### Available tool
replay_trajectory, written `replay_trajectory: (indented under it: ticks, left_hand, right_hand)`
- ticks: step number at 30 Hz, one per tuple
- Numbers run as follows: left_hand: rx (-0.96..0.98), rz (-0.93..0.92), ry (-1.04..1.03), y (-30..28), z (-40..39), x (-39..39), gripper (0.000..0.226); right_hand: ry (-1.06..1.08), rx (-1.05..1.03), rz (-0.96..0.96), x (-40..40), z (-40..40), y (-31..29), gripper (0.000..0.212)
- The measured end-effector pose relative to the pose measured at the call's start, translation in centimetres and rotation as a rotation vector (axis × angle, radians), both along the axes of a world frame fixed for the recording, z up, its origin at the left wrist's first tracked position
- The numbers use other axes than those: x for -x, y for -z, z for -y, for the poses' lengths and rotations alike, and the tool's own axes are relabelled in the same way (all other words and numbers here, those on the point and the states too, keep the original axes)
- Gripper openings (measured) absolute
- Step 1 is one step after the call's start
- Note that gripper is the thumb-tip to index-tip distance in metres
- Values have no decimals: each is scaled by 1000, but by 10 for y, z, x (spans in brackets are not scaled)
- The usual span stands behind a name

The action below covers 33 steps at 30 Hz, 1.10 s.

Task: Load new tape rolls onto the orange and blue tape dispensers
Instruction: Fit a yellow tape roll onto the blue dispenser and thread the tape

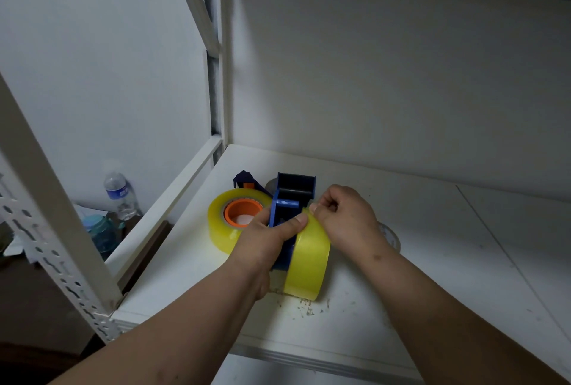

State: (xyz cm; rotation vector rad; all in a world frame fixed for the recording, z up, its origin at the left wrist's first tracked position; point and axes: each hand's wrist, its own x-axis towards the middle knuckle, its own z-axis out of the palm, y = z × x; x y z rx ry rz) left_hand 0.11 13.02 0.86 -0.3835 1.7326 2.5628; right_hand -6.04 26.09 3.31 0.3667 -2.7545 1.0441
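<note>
- Fingers (321, 206) of the right hand (346, 218) are curled in, the fingertips pinching at the top edge of the yellow tape roll (307, 258) where a bit of tape appears to lift off it.
- Left hand (265, 239) wraps around the blue tape dispenser (289, 199) from its left side, the thumb (293, 225) lying across to press on the top of the same roll, just beside the right fingertips.
- That yellow tape roll stands on edge, seated against the right side of the blue dispenser, its lower rim touching the white shelf (432, 261).
- The blue dispenser's front end, with a dark roller in a box-shaped frame, points away from the person toward the back wall.
- A second yellow tape roll (230, 221) sits just to the left, mounted on an orange hub (242, 213); the rest of that orange dispenser is mostly hidden, with a dark blue part (244, 177) showing behind it.
- The two rolls are close together, with the left hand between them.
- A round, pale object (391, 236) lies on the shelf behind the right wrist; what it is cannot be told.
- Dark scuffs mark the shelf near its front edge, below the held roll.
- Beyond the shelf's left frame, lower down, stand a clear water bottle (119, 196) and a teal jar (100, 233).
</note>
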Motion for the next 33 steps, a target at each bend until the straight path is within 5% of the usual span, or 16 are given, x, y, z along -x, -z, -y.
replay_trajectory:
  ticks: [9,19,33]
  left_hand:
    - [97,-97,-38,3,1,1,32]
    - [150,-149,144,-2,4,-1,35]
    - [280,-151,163,-1,11,5,26]
  right_hand:
    - [30,-35,-163,-3,5,3,24]
    - [15,-148,-391,-4,1,1,27]
    - [20,-373,-413,3,0,-9,15]
